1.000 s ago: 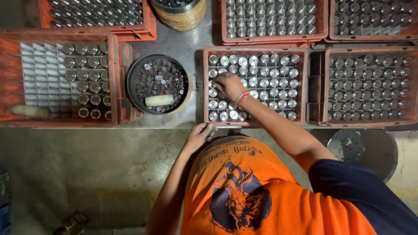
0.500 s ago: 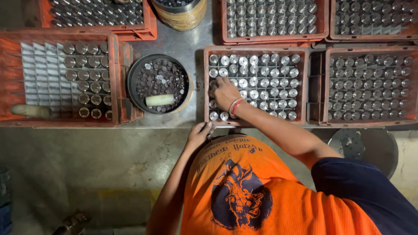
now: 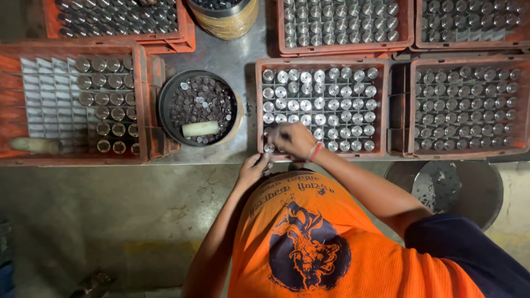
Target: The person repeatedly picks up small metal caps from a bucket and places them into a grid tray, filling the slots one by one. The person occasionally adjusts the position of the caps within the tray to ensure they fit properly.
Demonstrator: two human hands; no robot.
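Hands at the near edge of a metal table [image 3: 243, 52], seen from straight above. Right hand [image 3: 293, 139] lies over the lower left corner of a red crate [image 3: 322, 62], fingers curled down among the small metal cylinders [image 3: 320, 105] standing upright in its grid; whether the fingertips pinch one cannot be told, they are hidden under the knuckles. A red band sits on that wrist. Left hand [image 3: 254, 167] is just below the crate's near rim, fingers bent and loosely cupped, close beside the right hand; what it holds, if anything, is not visible.

The crate's cells are mostly filled, the cylinder tops shiny. To its right, touching side by side, a second red crate [image 3: 466, 152] packed with darker cylinders. Two more filled crates lie along the far edge.

Left of the hands, well apart, a round black bowl [image 3: 163, 94] holds a heap of small dark metal pieces with a pale short stick [image 3: 200, 128] lying on top. Further left, a red crate with a white grid [image 3: 49, 102], only its right columns filled; a wooden handle [image 3: 34, 145] rests at its near left corner.

Below the table, concrete floor [image 3: 110, 221]. An orange shirt [image 3: 309, 237] fills the lower frame.
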